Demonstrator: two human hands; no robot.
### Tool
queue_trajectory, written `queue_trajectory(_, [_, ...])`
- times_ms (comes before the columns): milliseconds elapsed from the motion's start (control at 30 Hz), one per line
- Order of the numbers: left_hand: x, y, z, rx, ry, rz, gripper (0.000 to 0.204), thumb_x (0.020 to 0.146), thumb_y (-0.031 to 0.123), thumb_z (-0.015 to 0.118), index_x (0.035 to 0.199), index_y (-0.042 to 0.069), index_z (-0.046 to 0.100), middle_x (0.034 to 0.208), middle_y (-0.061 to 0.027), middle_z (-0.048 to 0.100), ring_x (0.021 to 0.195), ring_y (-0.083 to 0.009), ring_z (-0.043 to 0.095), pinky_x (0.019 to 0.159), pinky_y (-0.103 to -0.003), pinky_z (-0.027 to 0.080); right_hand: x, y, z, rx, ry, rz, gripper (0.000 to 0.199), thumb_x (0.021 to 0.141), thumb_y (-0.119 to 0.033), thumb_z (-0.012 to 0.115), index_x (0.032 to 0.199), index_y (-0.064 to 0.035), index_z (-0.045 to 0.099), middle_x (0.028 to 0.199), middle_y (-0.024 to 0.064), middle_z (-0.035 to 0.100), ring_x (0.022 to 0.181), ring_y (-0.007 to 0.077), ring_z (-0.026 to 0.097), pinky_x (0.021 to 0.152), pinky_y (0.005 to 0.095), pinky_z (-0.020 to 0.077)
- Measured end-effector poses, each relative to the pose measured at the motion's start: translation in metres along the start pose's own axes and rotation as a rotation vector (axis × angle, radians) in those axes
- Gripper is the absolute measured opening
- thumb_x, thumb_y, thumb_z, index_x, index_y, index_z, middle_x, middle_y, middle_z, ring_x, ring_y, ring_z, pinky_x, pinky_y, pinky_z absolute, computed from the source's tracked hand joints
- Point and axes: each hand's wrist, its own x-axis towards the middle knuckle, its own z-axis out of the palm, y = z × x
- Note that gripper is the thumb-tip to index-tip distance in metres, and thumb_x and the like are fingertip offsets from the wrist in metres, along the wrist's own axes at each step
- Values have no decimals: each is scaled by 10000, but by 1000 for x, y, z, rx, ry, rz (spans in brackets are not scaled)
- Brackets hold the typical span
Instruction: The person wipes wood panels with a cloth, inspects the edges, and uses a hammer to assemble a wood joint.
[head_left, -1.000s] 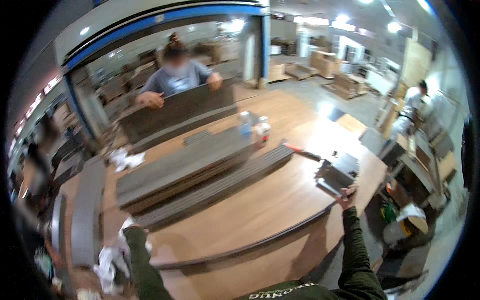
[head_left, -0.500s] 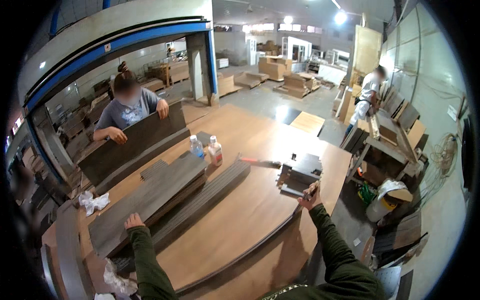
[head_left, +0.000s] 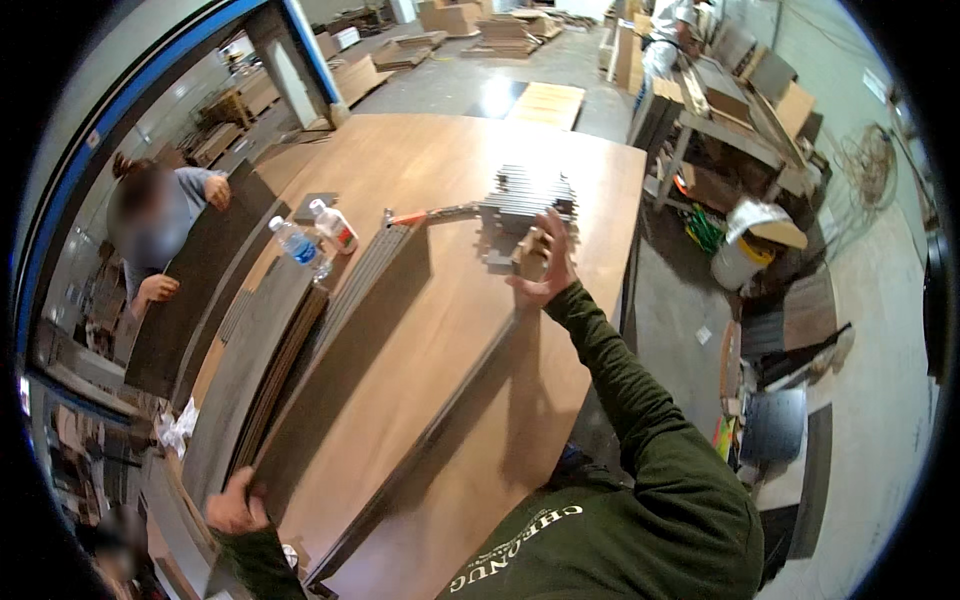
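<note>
My right hand [head_left: 548,268] is raised with its fingers curved and apart, beside a stack of short grey slats [head_left: 520,200]. A brownish patch shows between its thumb and fingers; whether it is a separate piece I cannot tell. Below that hand ends a long thin dark board [head_left: 430,430], which runs toward me across the table. My left hand [head_left: 236,506], thumb and fingers apart, is at the near end of the stacked grey panels [head_left: 245,385] and a row of long grey strips [head_left: 350,300]. A hammer [head_left: 430,214] with orange on its handle lies between strips and slats.
Two plastic bottles [head_left: 297,243] stand on the wooden table [head_left: 470,150]. Across it, a co-worker [head_left: 150,225] holds a large dark panel [head_left: 200,280]. Right of the table are a white bucket [head_left: 740,262] and a workbench [head_left: 735,140] with boards; another person stands there.
The view has swung, so the table appears turned. My left hand has gone from lying on the top panel to the stack's near end. My right hand's fingers have spread from a closed grip.
</note>
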Motion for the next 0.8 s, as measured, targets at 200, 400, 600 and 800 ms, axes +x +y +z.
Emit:
queue_trajectory(200, [7, 75, -11, -209, -109, -83, 283, 597, 96, 617, 878, 101, 639, 630, -77, 606, 496, -226, 547, 511, -326, 384, 13, -26, -23, -21, -213, -2, 560, 636, -147, 642, 1176, -133, 496, 1279, 135, 368, 1193, 302, 362, 960, 415, 374])
queue_trajectory(400, [25, 101, -10, -262, -179, -64, 259, 579, 52, 622, 830, 111, 643, 617, -54, 610, 491, -228, 543, 516, -314, 386, 14, -21, -23, 35, -163, 41, 437, 630, -167, 668, 1051, -116, 564, 1218, 154, 408, 1132, 311, 428, 919, 409, 413])
queue_trajectory(600, [17, 99, -3, -296, -242, -63, 358, 590, 52, 627, 943, 114, 639, 642, -81, 615, 494, -243, 543, 525, -313, 403, 16, -29, -22, 61, -158, 121, 453, 624, -116, 685, 1063, -121, 573, 1244, 134, 401, 1144, 281, 418, 926, 387, 409])
queue_trajectory(800, [22, 106, 3, -205, -179, 50, 478, 621, 64, 648, 1093, 126, 605, 572, -44, 569, 457, -192, 520, 482, -284, 366, 13, -28, -17, 75, -58, 257, 339, 686, -324, 667, 925, -90, 608, 1204, 149, 417, 1098, 272, 448, 895, 368, 413])
